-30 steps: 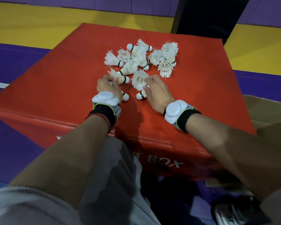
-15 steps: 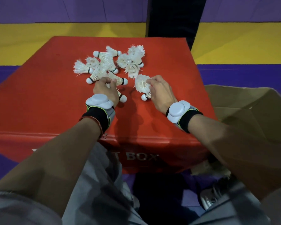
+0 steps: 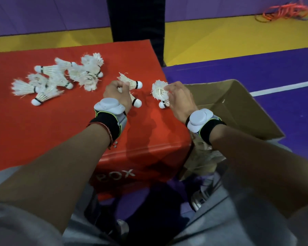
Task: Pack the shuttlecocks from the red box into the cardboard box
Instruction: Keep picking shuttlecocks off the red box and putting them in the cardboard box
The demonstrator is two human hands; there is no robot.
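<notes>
Several white feather shuttlecocks point(image 3: 60, 79) lie in a loose pile on the left part of the red box point(image 3: 43, 125). My left hand point(image 3: 116, 95) grips two shuttlecocks point(image 3: 131, 84), their cork tips pointing right, above the red top. My right hand point(image 3: 179, 99) holds one frayed shuttlecock point(image 3: 159, 91) near the red box's right edge, cork tip down. The open cardboard box point(image 3: 238, 107) stands on the floor just right of the red box, and part of its inside is hidden by my right forearm.
The floor point(image 3: 256, 68) is purple with yellow bands and a white line. A dark post point(image 3: 135, 18) rises behind the red box. Orange cords point(image 3: 284, 11) lie at the far right. My grey-clad knees and a shoe point(image 3: 199, 199) fill the bottom.
Both hands have lifted off the pile with shuttlecocks and shifted right, toward the cardboard box. My view has turned right, so the pile now sits further left.
</notes>
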